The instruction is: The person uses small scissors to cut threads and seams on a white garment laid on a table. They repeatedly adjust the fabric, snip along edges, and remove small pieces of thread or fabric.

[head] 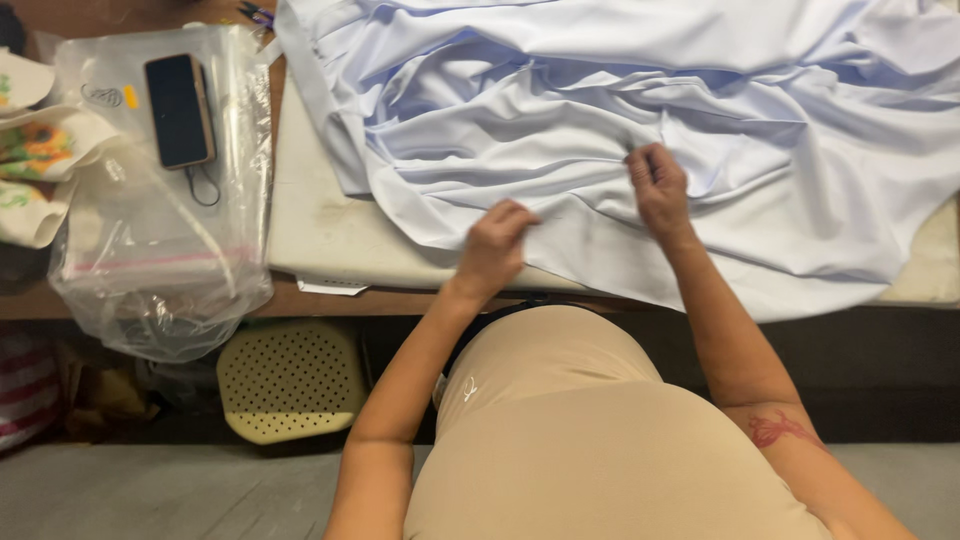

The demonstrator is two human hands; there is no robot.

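At twelve o'clock on padded board (320, 225): crumpled white fabric (640, 120); left hand (495, 245) and right hand (658, 185) each pinching its fold; phone (179, 110) on plastic bag (150, 260) at nine o'clock

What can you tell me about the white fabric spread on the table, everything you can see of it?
The white fabric is a large, smooth, thin-looking cloth with a faint bluish cast, rumpled into many soft folds. It covers most of a cream padded board on the table, and its lower edge hangs over the front. The left hand pinches its edge near the front, and the right hand pinches a fold a little farther in. Its top and right side run out of view.
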